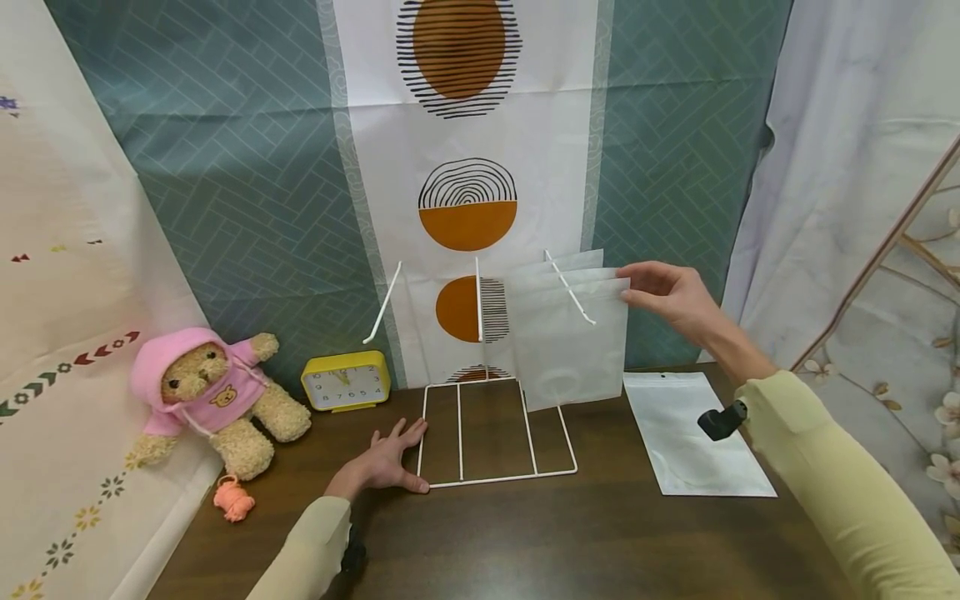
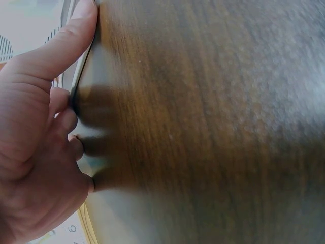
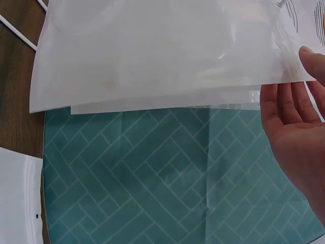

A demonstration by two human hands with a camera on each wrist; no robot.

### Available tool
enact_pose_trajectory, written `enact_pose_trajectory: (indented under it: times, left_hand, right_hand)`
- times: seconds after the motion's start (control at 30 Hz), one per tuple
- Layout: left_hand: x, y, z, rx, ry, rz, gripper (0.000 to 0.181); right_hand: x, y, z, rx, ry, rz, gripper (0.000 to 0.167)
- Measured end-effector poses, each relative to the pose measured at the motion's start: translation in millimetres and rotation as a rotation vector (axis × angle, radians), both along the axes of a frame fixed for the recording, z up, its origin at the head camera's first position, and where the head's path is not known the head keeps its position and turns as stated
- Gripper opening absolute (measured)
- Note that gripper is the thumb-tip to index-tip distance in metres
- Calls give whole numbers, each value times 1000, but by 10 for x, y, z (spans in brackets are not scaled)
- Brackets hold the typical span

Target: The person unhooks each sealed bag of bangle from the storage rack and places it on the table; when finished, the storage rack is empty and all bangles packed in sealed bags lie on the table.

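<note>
A white wire rack stands on the table, with three slanted prongs above its base. Several thin white plastic pouches hang on the right prong. My right hand pinches the upper right corner of the front pouch between thumb and fingers; in the right wrist view the thumb lies on one face of the pouch and the fingers behind. With fingers spread, my left hand presses on the left side of the rack's base. The left wrist view shows that hand low against the table.
Another white pouch with a hang hole lies flat on the table at right. A yellow clock, a teddy bear in a pink hoodie and a small orange charm are at left. A patterned cloth hangs behind the rack.
</note>
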State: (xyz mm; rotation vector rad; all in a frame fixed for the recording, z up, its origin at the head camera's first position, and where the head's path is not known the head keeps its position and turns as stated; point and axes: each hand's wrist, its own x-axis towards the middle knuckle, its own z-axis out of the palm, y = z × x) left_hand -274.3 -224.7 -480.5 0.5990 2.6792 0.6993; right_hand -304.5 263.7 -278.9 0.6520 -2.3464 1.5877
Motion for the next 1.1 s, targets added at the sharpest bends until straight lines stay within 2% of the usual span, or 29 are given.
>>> enact_pose_trajectory:
  times: [0.37, 0.83, 1.1]
  left_hand:
    - [-17, 4, -11, 3, 12, -5, 110]
    - [13, 8, 18, -4, 22, -9, 110]
    - [10, 9, 14, 0, 9, -1, 110]
  right_hand:
    - [-45, -104, 11, 28, -51, 13, 37]
    - [-132, -222, 14, 8, -74, 47, 32]
    - [-129, -262, 43, 15, -82, 42, 31]
